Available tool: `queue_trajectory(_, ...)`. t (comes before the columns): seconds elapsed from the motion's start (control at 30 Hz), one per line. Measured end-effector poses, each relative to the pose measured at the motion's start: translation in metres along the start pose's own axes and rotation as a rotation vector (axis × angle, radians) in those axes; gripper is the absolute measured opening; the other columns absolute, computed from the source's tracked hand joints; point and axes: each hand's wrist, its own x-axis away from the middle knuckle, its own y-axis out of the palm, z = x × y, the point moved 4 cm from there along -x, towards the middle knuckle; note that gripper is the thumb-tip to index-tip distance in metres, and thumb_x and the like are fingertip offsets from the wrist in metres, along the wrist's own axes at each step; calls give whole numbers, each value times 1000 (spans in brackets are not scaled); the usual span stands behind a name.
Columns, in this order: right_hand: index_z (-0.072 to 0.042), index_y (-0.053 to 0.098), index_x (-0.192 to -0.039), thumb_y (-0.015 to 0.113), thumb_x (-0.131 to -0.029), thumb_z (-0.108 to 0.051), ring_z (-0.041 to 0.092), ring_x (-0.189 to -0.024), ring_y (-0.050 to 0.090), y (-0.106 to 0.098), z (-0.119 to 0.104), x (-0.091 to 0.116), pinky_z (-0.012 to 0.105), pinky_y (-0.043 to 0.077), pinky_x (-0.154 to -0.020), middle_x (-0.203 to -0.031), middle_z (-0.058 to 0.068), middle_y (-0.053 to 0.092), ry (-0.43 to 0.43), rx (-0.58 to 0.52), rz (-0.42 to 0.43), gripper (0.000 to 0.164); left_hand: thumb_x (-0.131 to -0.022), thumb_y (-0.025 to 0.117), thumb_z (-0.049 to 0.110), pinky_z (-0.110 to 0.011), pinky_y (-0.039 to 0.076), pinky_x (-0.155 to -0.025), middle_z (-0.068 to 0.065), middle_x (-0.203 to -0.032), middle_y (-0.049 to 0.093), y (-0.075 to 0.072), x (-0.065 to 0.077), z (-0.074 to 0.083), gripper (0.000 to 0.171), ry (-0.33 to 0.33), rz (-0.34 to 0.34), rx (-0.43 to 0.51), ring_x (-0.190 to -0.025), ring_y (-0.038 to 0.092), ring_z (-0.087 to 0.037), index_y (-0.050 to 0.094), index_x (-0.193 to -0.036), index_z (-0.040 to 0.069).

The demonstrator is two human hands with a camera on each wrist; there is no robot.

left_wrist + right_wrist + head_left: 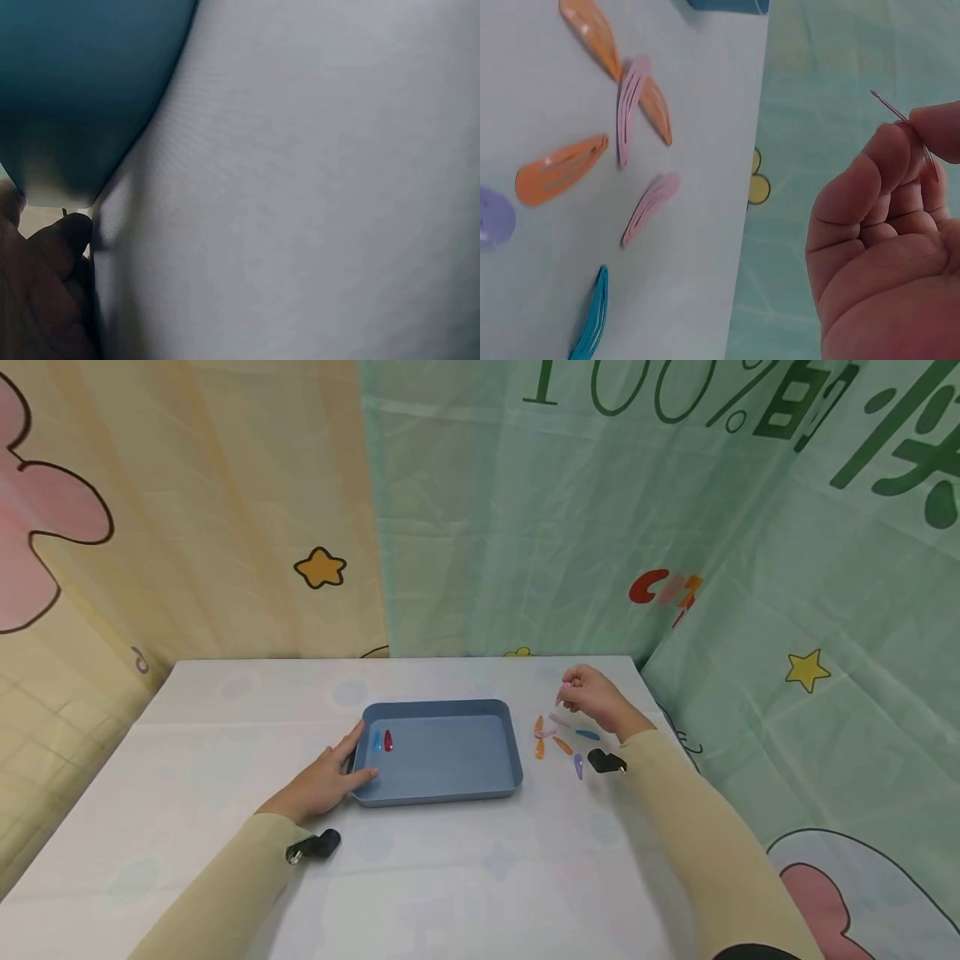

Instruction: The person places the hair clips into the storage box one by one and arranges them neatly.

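My right hand [588, 693] is raised above the right part of the table, pinching a pink snap hair clip [889, 106] between thumb and fingertips. Below it lie loose hair clips: several orange, such as one orange clip [562, 169], two pink, including a pink clip [650, 208], a blue clip [587, 735] and a purple clip [578, 766]. My left hand [324, 781] rests against the left side of a blue-grey tray [442, 795], fingers extended along the edge, thumb over the rim. Inside the tray, a blue clip [377, 741] and a red clip [387, 740] lie side by side.
A pale patterned cloth covers the table [450, 877]. Printed curtains [487, 543] hang behind it and along both sides. Small black devices are strapped at both wrists, such as the left wrist device [315, 845].
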Motion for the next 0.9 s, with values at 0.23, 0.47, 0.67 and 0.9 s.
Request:
queue_trajectory(0.23,-5,50,-102,60,-98,-8,24,-86,64,27,-23,1,28,57,-81,-98,16,71,-57,-35,-81,11,-98,61,67,-81,7,-121,-12,-179,5,0,1,2,100,-5,1,0,-157,-2,-61,-3,-170,38)
queue_trajectory(0.47,-6,52,-94,64,-98,-6,24,-81,64,52,-37,0,40,58,-84,-88,11,70,-109,-64,-173,12,-98,60,67,-82,6,-121,-11,-179,4,0,1,1,100,-9,2,1,-158,-2,-60,-3,-170,38)
queue_trajectory(0.67,-4,57,-97,60,-99,-6,20,-80,61,71,-50,0,49,55,-87,-87,11,64,-133,-36,-216,4,-98,61,67,-81,6,-121,-11,-179,4,0,1,1,100,-10,-1,7,-158,-3,-60,-4,-169,40)
queue_trajectory(0.9,-5,77,-122,55,-100,-9,32,-93,62,90,-61,1,43,54,-87,-119,10,75,-140,56,-252,32,-98,61,67,-82,6,-121,-12,-179,5,0,1,0,100,-3,0,4,-158,-3,-60,-3,-169,39)
